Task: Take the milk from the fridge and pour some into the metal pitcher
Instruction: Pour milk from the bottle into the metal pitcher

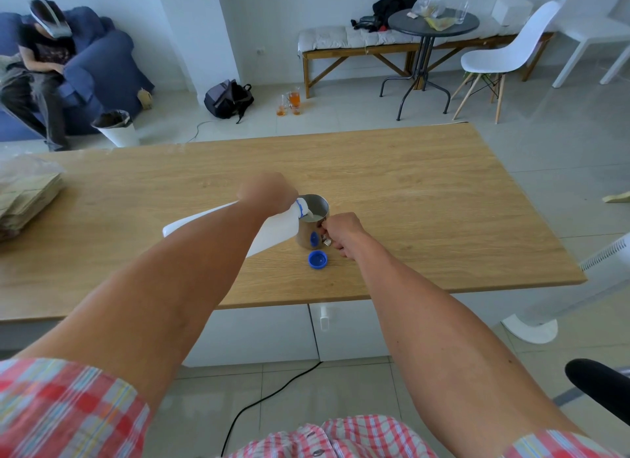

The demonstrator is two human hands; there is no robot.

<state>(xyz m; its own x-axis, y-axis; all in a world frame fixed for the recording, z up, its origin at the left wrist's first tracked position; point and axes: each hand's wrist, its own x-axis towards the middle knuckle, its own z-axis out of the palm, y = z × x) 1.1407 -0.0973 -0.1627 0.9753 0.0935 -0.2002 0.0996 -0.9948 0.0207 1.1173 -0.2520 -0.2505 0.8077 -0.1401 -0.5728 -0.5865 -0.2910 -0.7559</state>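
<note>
No legible text, brand, number or sign is present. The blue mark on the steel pitcher (313, 226) cannot be read.

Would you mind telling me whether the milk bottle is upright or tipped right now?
Tipped. The milk bottle lies nearly sideways in the left hand, mouth over the metal pitcher, milk streaming in.
</note>
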